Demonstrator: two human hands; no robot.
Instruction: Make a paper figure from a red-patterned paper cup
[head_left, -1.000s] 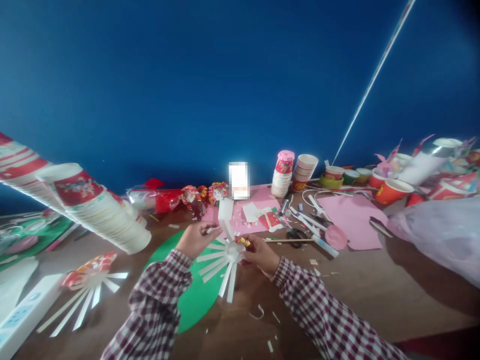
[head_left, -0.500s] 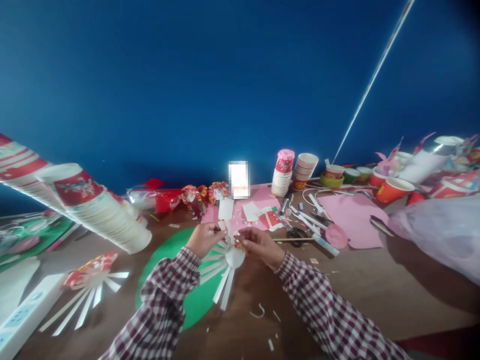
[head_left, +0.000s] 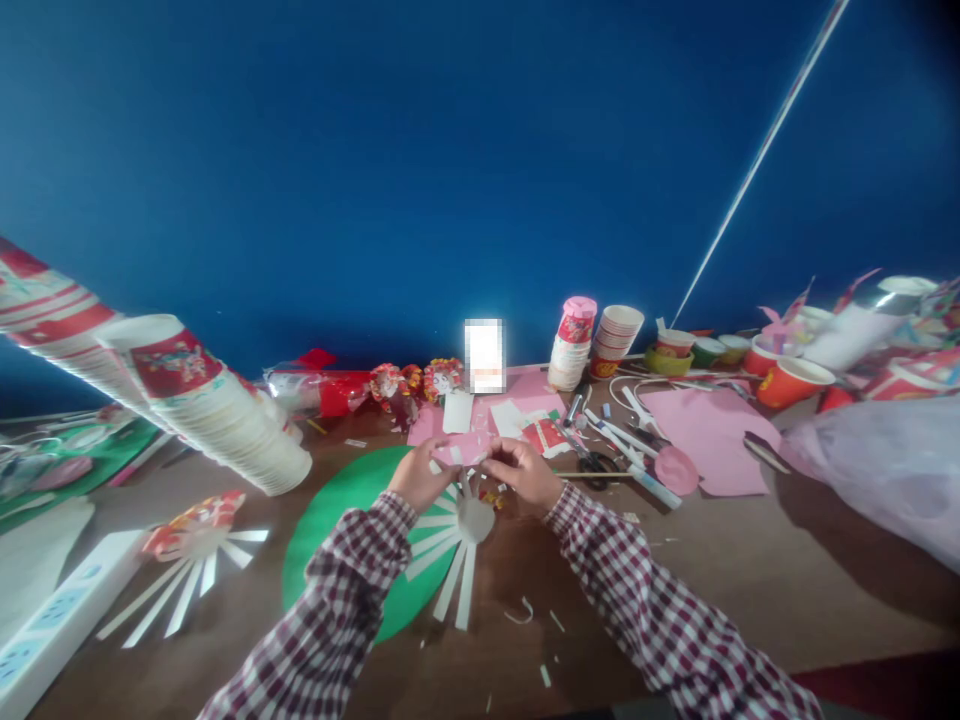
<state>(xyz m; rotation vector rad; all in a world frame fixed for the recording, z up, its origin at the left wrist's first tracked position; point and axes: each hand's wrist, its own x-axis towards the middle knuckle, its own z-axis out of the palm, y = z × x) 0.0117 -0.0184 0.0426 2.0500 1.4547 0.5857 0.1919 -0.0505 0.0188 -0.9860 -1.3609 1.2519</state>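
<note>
A small pink paper piece (head_left: 463,449) is held between my two hands, above the hub of a cut-open paper cup (head_left: 475,520) whose white strips fan out over the green round sheet (head_left: 337,530). My left hand (head_left: 421,475) pinches the pink piece at its left end. On the right end, the thumb and fingers of my right hand (head_left: 525,474) are closed. A second fanned cup with a red patterned part (head_left: 196,535) lies at the left.
Tall stacks of paper cups (head_left: 225,420) lean at the left beside a white power strip (head_left: 64,610). Scissors (head_left: 598,465), pens and pink sheets (head_left: 709,440) lie to the right. An orange cup (head_left: 795,382) and a translucent plastic bag (head_left: 885,470) are farther right.
The pink piece now shows between my hands, where a white strip was at my fingers before. The whole view has shifted slightly, moving the table things a little to the right.
</note>
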